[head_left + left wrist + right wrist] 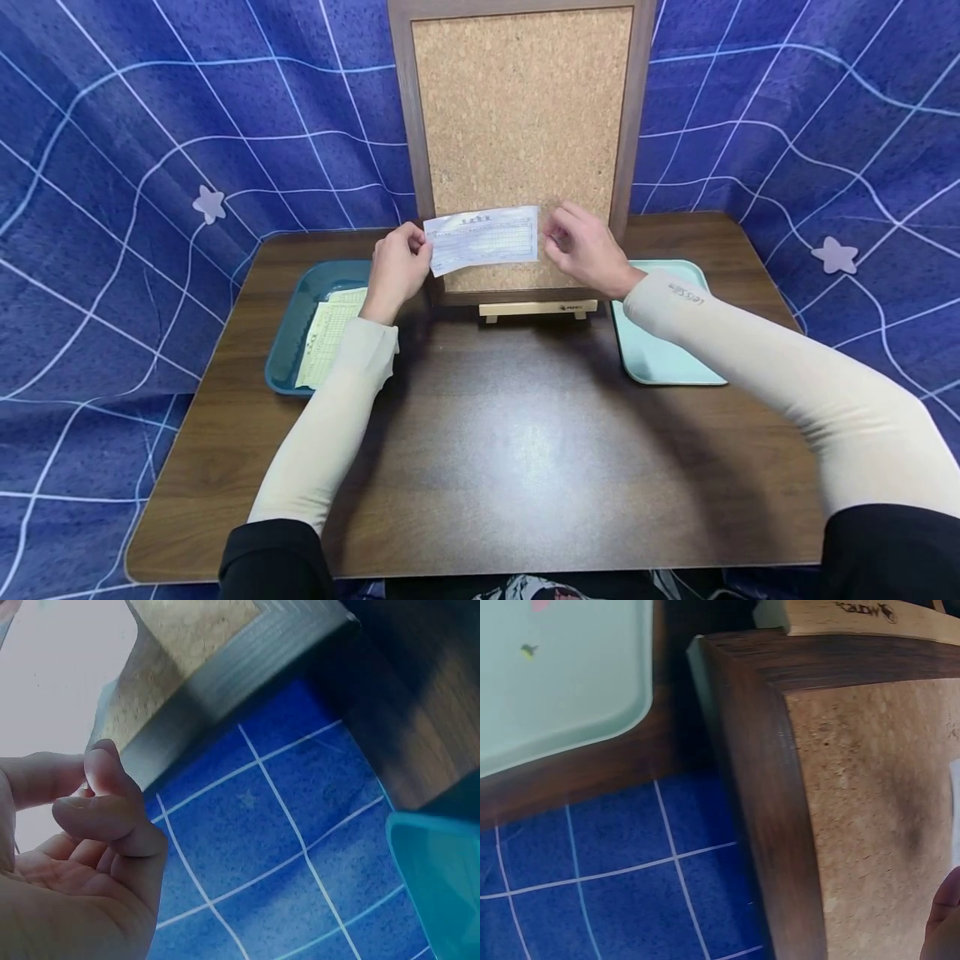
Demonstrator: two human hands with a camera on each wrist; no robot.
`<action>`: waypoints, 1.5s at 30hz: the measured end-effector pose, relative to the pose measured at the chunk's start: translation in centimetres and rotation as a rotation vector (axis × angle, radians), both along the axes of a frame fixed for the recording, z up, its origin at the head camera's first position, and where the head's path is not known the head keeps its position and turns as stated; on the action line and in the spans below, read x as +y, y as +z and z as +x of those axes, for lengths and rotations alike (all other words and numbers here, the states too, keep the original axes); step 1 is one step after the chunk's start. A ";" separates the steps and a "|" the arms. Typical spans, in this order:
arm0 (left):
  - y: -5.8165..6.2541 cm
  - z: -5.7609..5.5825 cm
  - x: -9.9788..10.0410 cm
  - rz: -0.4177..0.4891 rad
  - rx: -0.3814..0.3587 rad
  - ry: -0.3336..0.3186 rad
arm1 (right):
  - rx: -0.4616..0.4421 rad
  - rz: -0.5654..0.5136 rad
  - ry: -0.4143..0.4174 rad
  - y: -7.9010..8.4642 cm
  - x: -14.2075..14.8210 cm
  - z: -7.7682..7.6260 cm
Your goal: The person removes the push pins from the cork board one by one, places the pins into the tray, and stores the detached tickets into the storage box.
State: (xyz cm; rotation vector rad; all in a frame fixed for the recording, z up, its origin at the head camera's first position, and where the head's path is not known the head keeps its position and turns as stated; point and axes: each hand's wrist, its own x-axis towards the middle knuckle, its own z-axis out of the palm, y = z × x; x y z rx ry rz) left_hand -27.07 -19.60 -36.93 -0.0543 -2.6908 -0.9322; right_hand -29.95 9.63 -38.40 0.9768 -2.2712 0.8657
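Observation:
My left hand (401, 265) pinches the left edge of a white printed slip (486, 239) between thumb and fingertips, in front of the lower part of a framed cork board (525, 108). The slip lies nearly level, its left end tilted a little lower. At its right edge is my right hand (588, 248), fingers bent and fingertips close beside the paper; I cannot tell whether they pinch anything. In the left wrist view the slip (52, 682) looks washed out by light above my left hand (90, 847). Only a thumb (943, 911) of my right hand shows in the right wrist view.
A teal tray (283, 350) with yellow-green printed slips (330, 337) stands at the left. At the right is a pale mint tray (667, 362), partly under my right forearm. A light wooden stand (536, 309) sits at the board's foot on the brown table (487, 467).

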 end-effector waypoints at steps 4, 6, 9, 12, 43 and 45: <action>0.4 0.3 -0.7 0.005 0.001 -0.001 | 0.014 0.012 -0.008 0.0 0.8 0.0; 0.5 0.4 -1.2 0.001 0.005 0.003 | 0.020 0.013 -0.017 -0.1 1.3 0.0; 0.8 0.7 -2.0 -0.005 0.011 0.012 | 0.024 0.011 -0.036 0.0 2.1 0.1; 0.8 1.1 -3.1 -0.016 0.014 0.026 | 0.027 0.005 -0.054 0.1 2.9 0.1; 1.2 8.7 -13.5 -0.042 0.094 0.194 | -0.005 0.042 -0.168 -1.2 8.6 1.5; 0.9 9.2 -14.1 -0.042 0.090 0.211 | 0.003 0.038 -0.170 -1.4 8.9 1.6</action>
